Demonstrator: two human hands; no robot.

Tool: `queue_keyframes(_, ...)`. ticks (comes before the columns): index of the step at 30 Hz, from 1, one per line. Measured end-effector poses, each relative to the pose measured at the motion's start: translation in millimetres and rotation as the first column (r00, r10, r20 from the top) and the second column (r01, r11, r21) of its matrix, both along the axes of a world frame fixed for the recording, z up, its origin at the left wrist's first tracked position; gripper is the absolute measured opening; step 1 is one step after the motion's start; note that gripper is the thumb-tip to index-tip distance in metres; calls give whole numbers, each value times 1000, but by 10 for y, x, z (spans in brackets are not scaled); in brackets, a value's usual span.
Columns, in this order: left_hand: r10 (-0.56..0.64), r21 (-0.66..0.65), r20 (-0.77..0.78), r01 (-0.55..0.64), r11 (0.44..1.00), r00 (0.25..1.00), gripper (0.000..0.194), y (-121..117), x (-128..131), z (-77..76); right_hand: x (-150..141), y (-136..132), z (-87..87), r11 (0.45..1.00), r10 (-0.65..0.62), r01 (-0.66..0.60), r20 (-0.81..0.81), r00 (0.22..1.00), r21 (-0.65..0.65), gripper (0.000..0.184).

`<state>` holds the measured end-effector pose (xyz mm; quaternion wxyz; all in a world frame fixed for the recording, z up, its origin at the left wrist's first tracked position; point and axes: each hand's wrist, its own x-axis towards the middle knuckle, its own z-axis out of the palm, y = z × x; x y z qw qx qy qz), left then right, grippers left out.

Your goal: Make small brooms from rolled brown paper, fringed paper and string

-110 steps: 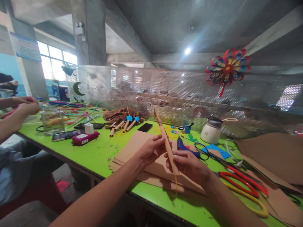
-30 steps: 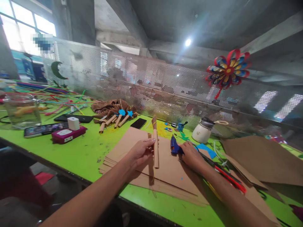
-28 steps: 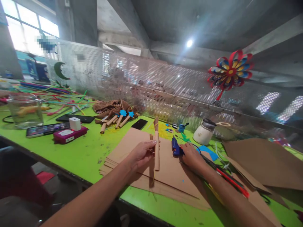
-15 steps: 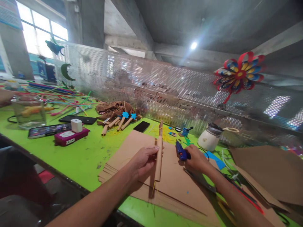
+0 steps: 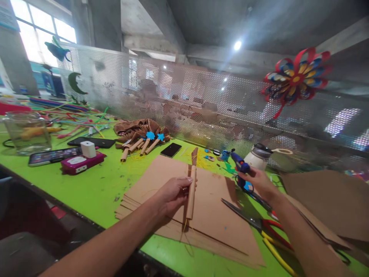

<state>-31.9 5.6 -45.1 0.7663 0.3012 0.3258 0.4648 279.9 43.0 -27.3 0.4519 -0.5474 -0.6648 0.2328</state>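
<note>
My left hand grips a rolled brown paper tube upright over a stack of brown paper sheets. Yellow strands hang from the tube's lower end, and a darker folded paper piece tied with yellow sticks out of its top. In my right hand is a blue glue gun, its nozzle pointing up and away, in front of a white kettle-like pot. Below the right hand, scissors with red and yellow handles lie partly on the sheets.
Finished-looking brown paper fans with blue shapes lie at the back. A black phone, a purple box with a white plug and a glass jar stand further left. A perforated metal screen borders the table.
My right hand has lifted the glue gun and moved it right, away from the sheets, uncovering the scissors. My left hand keeps the tube in nearly the same place.
</note>
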Motion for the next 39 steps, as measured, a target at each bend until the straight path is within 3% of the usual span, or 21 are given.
queue_keyframes(3, 1, -39, -29, -2, 999, 1000, 7, 3, 17, -28, -45, -178, 248, 1000, 19, -18, -267, 964, 7, 45)
queue_keyframes(7, -1, -72, -30, -1, 997, 1000, 6, 5, 46, 37, -222, -579, 489, 971, 183, -222, -318, 930, -89, 34)
queue_keyframes(11, -94, 9, -64, 95, 995, 993, 6, 64, 43, 231, -399, -961, 452, 933, 249, -306, -276, 928, -190, 33)
queue_keyframes(14, -158, 106, -102, 169, 980, 982, 8, 132, 51, 337, -457, -1102, 357, 946, 239, -279, -228, 944, -163, 34)
queue_keyframes(20, -201, 118, -167, 222, 968, 965, 18, 163, 144, 266, -516, -1146, 343, 950, 270, -283, -106, 957, -130, 29)
queue_keyframes(27, -254, 118, -192, 279, 953, 948, 19, 140, 174, 150, -572, -1177, 324, 990, 130, -118, 171, 977, -80, 33)
queue_keyframes(39, -260, 133, -168, 283, 950, 951, 16, 112, 170, 168, -513, -1166, 303, 991, 129, -133, 375, 918, -17, 30)
